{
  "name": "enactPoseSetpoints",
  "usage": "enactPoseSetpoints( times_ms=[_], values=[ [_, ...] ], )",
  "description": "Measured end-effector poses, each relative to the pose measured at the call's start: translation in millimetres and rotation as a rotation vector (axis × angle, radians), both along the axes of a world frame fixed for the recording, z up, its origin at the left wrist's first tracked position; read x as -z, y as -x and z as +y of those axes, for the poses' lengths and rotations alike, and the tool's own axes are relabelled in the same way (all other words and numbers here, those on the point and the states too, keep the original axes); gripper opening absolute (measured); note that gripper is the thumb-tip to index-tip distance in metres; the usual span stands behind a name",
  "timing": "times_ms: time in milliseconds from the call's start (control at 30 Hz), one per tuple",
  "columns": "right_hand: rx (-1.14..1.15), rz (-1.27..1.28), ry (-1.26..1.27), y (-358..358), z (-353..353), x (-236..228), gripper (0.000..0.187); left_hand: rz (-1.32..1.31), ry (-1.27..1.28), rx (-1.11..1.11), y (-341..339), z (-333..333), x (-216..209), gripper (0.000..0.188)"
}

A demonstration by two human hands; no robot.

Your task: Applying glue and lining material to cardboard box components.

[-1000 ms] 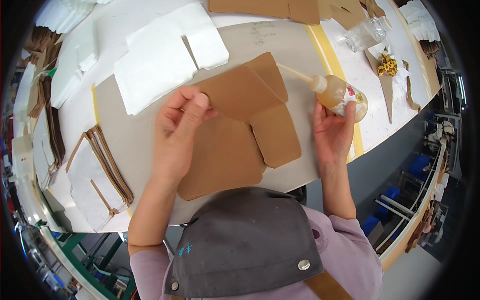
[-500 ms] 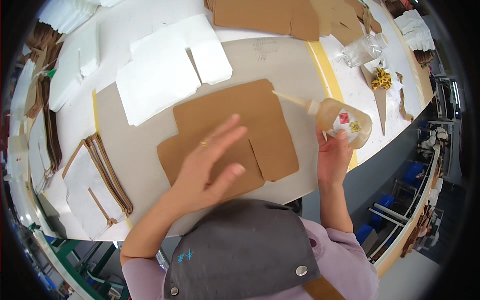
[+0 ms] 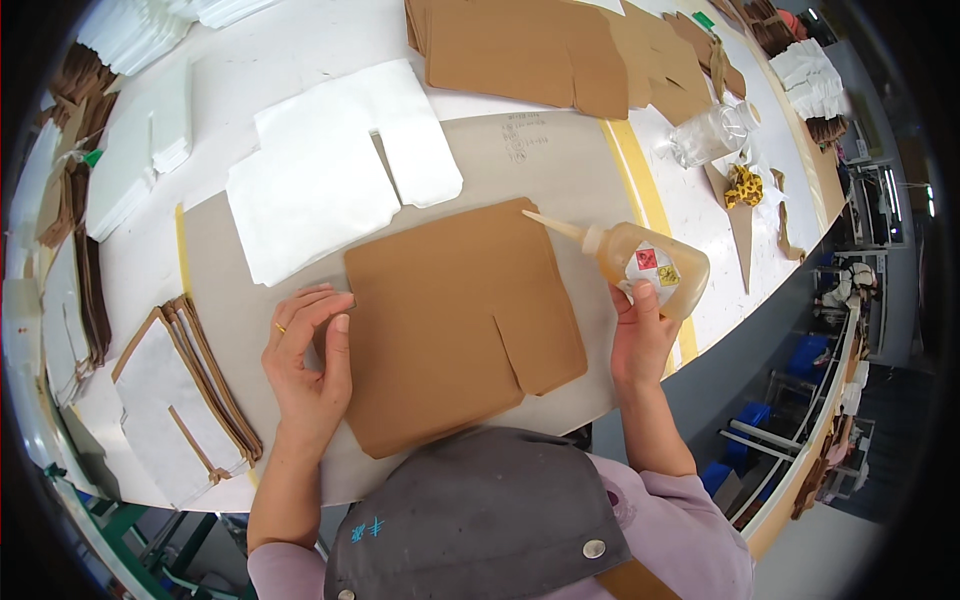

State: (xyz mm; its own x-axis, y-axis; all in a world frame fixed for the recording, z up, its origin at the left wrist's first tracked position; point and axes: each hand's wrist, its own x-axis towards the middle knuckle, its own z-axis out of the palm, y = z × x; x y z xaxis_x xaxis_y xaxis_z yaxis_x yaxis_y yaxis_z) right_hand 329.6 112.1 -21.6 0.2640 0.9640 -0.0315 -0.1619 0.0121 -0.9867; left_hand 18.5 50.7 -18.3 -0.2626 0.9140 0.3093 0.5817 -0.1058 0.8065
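Note:
A brown sheet (image 3: 440, 310), cut with a slit near its right side, lies in front of me on a grey work mat (image 3: 260, 215). At the sheet's left edge is my left hand (image 3: 308, 355), its fingers loosely curled and the thumb slightly apart from them; no object shows between them. My right hand (image 3: 645, 335) grips a translucent squeeze bottle (image 3: 655, 270) of amber liquid, tilted so that its long thin nozzle points left. The nozzle tip is at the sheet's upper right corner; whether it touches cannot be seen.
Beyond the sheet lies a white cut piece (image 3: 330, 165). More brown sheets (image 3: 500, 50) are stacked at the far side. On the right stand a clear jar (image 3: 712, 135) and a yellow-and-black bundle (image 3: 744, 187). White-faced, brown-edged panels (image 3: 180, 400) are piled at the left.
My left hand has moved left, from above the brown sheet to its left edge, with its fingers now curled. The bottle in my right hand has shifted left and down in the view.

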Motion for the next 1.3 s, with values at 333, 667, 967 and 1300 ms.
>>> enactPoseSetpoints(
  times_ms=[333, 667, 967, 1300],
  values=[
    [0.036, -0.004, 0.026, 10, 4, -7, 0.055, -0.033, -0.031, -0.056, 8, -2, -2, 0.015],
    [-0.096, 0.04, 0.055, 42, -10, -1, 0.053, 0.006, -0.112, -0.1, 19, -4, -14, 0.016],
    [-0.375, 0.07, 0.056, 103, -7, -3, 0.054, 0.052, -0.21, -0.147, 32, -4, -13, 0.015],
    [-0.571, -0.114, -0.048, 69, 10, -6, 0.061, 0.085, -0.269, -0.189, 37, -2, -12, 0.011]
  ],
)
